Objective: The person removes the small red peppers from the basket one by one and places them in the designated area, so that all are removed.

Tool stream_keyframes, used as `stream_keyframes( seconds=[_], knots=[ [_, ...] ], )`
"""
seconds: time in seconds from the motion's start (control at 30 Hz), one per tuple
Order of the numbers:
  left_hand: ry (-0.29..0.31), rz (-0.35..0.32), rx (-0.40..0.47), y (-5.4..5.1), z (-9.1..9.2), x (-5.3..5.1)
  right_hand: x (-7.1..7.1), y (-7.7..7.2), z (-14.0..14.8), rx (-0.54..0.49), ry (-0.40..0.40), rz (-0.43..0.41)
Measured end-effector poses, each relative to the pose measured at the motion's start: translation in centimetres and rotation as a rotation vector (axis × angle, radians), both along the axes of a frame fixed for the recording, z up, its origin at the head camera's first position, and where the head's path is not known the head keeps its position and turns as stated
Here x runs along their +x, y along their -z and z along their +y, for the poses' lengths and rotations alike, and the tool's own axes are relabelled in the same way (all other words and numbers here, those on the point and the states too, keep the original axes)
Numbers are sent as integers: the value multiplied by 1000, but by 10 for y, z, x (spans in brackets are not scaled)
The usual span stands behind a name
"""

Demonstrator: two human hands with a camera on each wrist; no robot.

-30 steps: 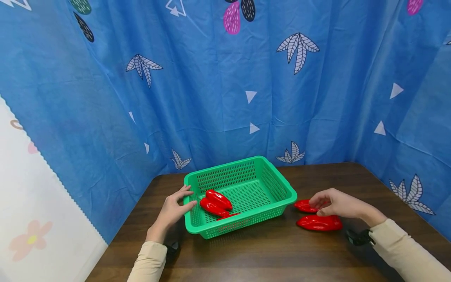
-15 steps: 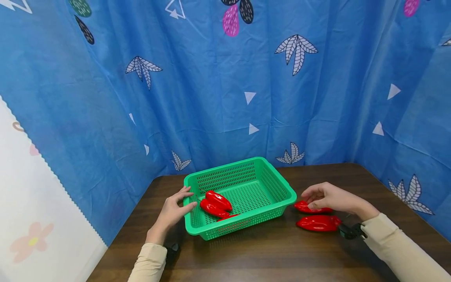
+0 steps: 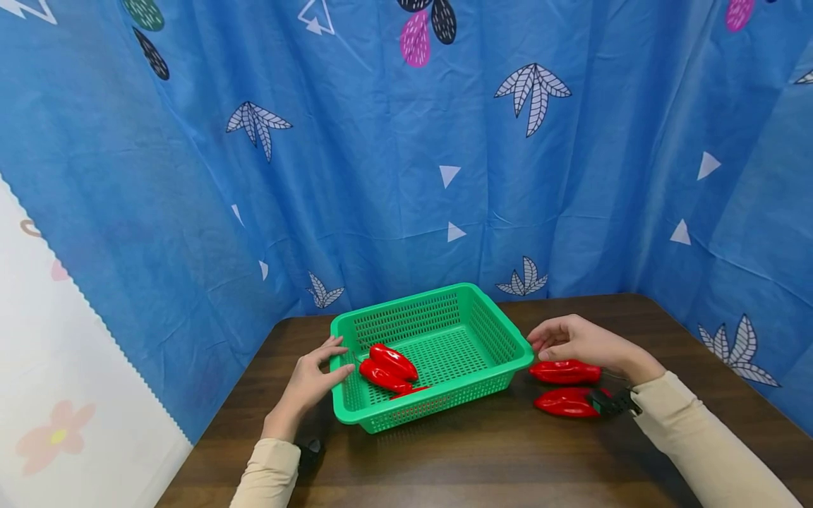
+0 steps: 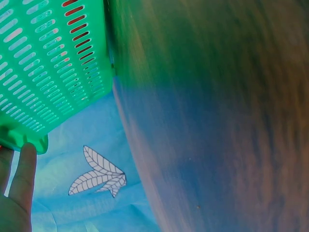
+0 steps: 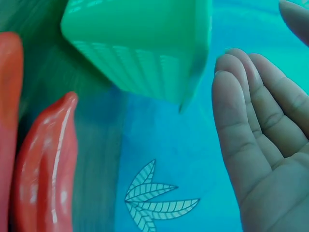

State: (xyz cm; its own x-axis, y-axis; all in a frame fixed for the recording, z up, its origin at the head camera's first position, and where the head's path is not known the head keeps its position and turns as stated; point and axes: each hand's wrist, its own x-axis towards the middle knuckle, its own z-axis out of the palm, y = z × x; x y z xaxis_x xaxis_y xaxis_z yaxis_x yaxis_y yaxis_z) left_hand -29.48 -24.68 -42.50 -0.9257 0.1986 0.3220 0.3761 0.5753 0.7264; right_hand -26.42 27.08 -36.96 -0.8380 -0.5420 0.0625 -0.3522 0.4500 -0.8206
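A blue curtain [image 3: 381,176] hangs at the far side, behind a wooden table [image 3: 470,466]. On it stands a green basket [image 3: 444,395], open side up, its ends beside both hands. The left hand [image 3: 310,379] lays relaxed fingers and thumb over the left rim, probably to steady it. The right hand [image 3: 581,346], loosely curved, thumb apart, holding nothing, hovers above the far pepper [image 3: 565,372]; the near pepper [image 3: 564,402] lies just beside that. Inside, red peppers [image 3: 394,361] cluster at the left, likely kept together by the walls.
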Motion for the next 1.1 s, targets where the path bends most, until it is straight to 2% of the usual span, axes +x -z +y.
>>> stream_keyframes(
  seconds=[0.3,0.57,0.93,1.1],
  knots=[
    [-3,-4,-9,1,0,-1,-6,-23,-20,-18,-67,-55],
    [2,-3,-4,-1,0,0,-18,-46,-42,1,-145,-2],
    [-1,-5,1,-1,0,2,-35,-63,-75,21,-278,8],
    [-2,-7,0,0,0,2,-42,-68,-90,16,-307,-23]
  ],
)
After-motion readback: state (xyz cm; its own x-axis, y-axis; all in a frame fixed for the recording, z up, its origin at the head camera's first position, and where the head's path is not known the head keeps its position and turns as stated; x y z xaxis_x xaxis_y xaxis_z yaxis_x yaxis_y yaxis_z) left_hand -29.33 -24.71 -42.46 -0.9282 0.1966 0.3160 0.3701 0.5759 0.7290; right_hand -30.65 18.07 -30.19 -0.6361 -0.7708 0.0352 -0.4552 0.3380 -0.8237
